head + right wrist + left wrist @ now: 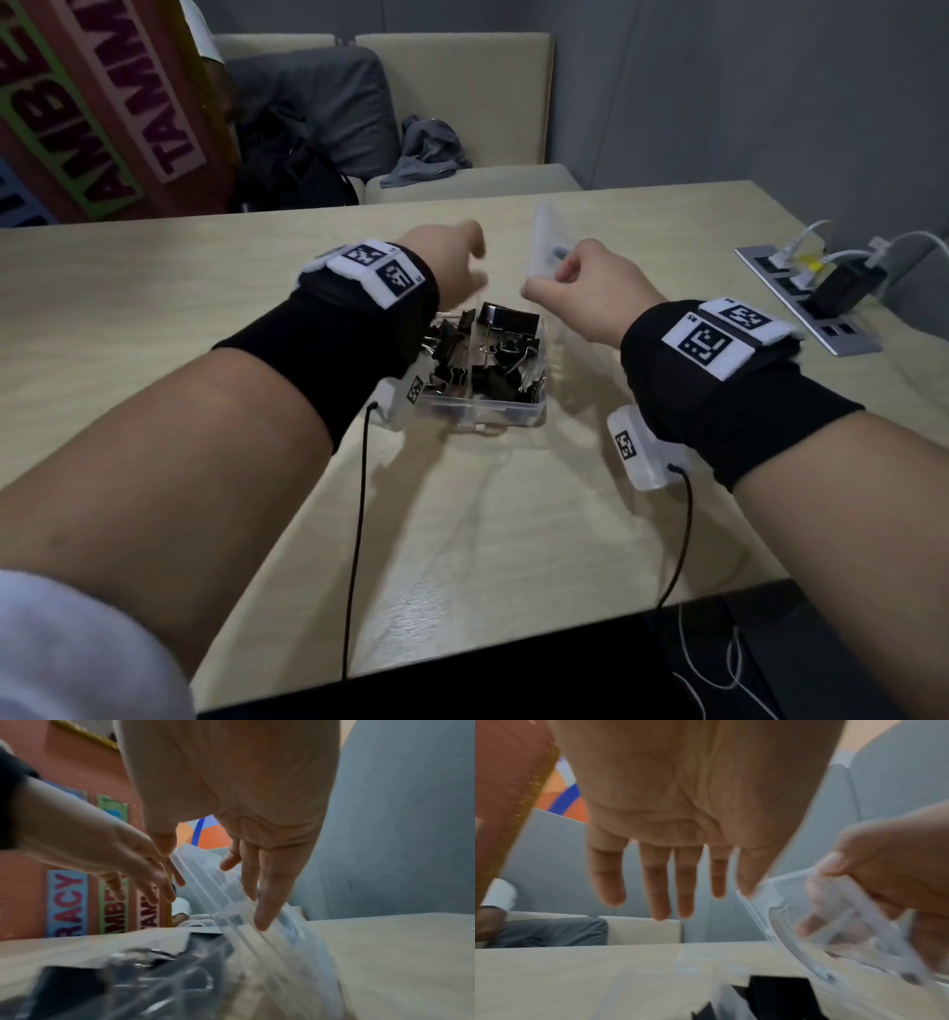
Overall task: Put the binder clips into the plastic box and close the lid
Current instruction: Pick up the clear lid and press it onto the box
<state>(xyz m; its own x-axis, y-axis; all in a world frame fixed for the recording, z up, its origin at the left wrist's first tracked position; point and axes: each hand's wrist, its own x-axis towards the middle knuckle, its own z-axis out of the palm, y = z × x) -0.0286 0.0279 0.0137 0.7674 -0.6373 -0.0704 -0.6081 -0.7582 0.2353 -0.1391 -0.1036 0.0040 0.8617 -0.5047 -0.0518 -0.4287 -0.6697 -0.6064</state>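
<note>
A clear plastic box [513, 413] stands mid-table and holds several black binder clips [488, 354]. Its clear lid [543, 236] stands tilted up over the box's right far side. My right hand [549, 277] pinches the lid, with the thumb on its edge and the fingers behind it. The left wrist view shows this right hand [839, 882] on the lid [782, 912]. My left hand [475, 267] hovers above the box just left of the lid, fingers straight and holding nothing. Whether its thumb touches the lid is unclear. The right wrist view shows the lid [203, 870] above the clips [123, 975].
A power strip [811, 303] with plugs and white cables lies at the table's right edge. Beige benches stand behind the table, with a seated person, a black bag [287, 164] and a grey cloth [426, 149]. Black wrist cables trail toward the front edge.
</note>
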